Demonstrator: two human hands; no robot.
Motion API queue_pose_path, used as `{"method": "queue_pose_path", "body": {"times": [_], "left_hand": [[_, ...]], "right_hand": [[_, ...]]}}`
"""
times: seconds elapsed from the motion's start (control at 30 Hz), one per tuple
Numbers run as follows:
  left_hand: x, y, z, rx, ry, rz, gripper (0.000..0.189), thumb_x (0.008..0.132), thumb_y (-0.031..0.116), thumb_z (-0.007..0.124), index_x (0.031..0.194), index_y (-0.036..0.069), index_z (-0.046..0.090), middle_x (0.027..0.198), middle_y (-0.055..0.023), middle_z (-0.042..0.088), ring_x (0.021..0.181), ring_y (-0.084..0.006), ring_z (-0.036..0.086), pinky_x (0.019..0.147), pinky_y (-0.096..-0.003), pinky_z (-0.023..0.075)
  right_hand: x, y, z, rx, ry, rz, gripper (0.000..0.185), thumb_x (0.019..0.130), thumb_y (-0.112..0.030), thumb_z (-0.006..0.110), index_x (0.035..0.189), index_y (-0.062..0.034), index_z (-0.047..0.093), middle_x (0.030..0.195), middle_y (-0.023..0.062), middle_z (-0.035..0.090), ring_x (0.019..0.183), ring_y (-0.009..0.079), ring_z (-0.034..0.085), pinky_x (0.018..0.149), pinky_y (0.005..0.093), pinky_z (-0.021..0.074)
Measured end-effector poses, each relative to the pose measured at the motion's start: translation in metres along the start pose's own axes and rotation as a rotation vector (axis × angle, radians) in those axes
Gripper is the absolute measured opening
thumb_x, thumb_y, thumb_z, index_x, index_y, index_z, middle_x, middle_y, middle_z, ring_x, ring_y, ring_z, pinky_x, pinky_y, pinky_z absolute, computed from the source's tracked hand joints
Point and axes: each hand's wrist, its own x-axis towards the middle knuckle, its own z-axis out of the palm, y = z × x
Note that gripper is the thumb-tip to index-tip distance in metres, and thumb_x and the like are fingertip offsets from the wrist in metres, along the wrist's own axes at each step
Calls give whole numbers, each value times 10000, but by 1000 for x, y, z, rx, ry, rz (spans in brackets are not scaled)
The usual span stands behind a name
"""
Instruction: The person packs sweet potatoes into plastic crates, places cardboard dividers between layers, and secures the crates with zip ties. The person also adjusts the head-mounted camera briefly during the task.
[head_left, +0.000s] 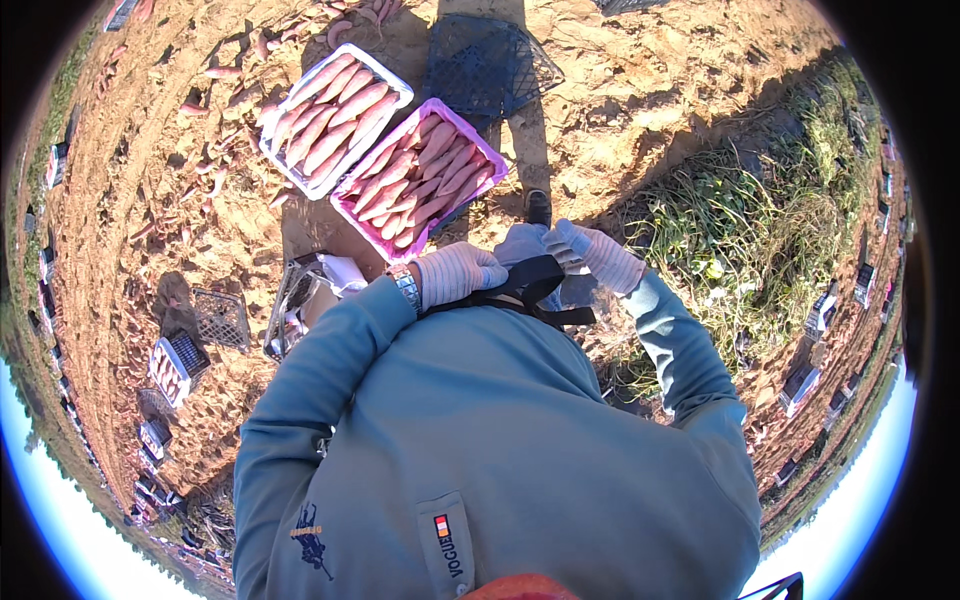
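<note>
My left hand (459, 274), in a pale striped glove with a metal watch at the wrist, is closed around a black strap (534, 279) at the waist. The strap loops upward, and a loose end sticks out to the right. My right hand (604, 256), gloved alike, hovers just right of the loop with its fingers apart and nothing visible in them. Pale blue-grey cloth (519, 243) shows between the hands; I cannot tell what it is. Beyond them a pink-lined crate (489, 154) and a white-lined crate (401, 88) hold rows of sweet potatoes (386, 191).
A dark mesh crate (469, 64) lies in shadow ahead. To the left are a black crate with bags (289, 292) and another mesh crate (223, 319). Loose sweet potatoes (223, 73) lie on the soil. Green vines (750, 217) are heaped at right.
</note>
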Motion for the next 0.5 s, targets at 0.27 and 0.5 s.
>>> {"method": "queue_pose_path", "body": {"times": [0.27, 0.5], "left_hand": [[8, -3, 3, -3, -28, 7, 326, 1005, 369, 683, 1001, 62, 791, 775, -53, 706, 707, -162, 652, 724, -362, 547], [0, 19, 6, 205, -115, 39, 330, 1013, 355, 625, 1029, 74, 796, 831, -126, 741, 765, -244, 698, 802, -396, 560]], "right_hand": [[-55, 18, 6, -351, -67, 378, 470, 960, -516, 791, 890, -53, 763, 709, -1, 655, 561, 97, 577, 482, 273, 425], [-58, 38, -11, -59, -48, 232, 346, 946, -293, 817, 683, -130, 661, 561, -56, 478, 444, 66, 387, 441, 273, 240]]}}
